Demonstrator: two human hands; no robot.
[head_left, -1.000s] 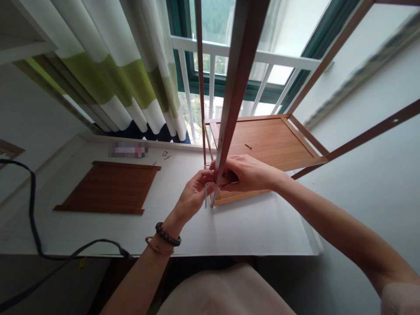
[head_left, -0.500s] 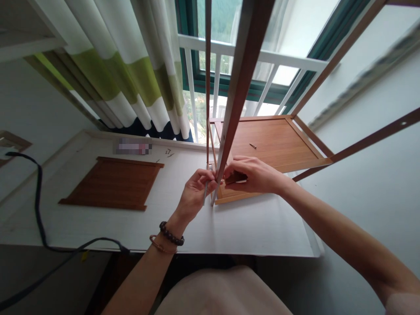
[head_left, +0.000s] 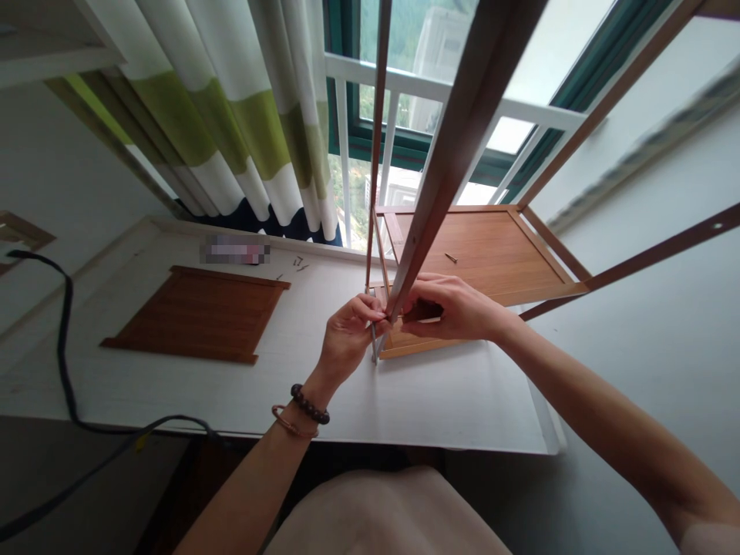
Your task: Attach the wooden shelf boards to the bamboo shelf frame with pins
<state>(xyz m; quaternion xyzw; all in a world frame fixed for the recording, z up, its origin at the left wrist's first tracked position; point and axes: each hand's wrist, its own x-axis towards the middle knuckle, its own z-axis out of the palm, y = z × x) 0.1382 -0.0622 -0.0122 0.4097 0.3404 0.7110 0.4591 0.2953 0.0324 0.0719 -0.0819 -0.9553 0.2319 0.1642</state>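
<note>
My left hand (head_left: 347,339), with bead bracelets at the wrist, pinches a thin metal tool (head_left: 373,347) that points down beside the foot of a brown upright post (head_left: 445,166). My right hand (head_left: 454,308) is closed around the bottom of that post and a small dark piece where the post meets the low wooden shelf frame (head_left: 422,348). The post rises steeply toward the camera. A second thin post (head_left: 377,139) stands just behind it.
A wooden shelf board (head_left: 479,247) with a loose screw (head_left: 450,257) lies behind my hands. A dark slatted panel (head_left: 200,313) rests on the white table (head_left: 451,401) at the left, with small screws (head_left: 297,265) near the window. A black cable (head_left: 63,339) crosses the table's left edge. Striped curtains hang at the back.
My left hand has brought the thin tool closer to the foot of the post. My right hand keeps its hold. The view has tilted slightly.
</note>
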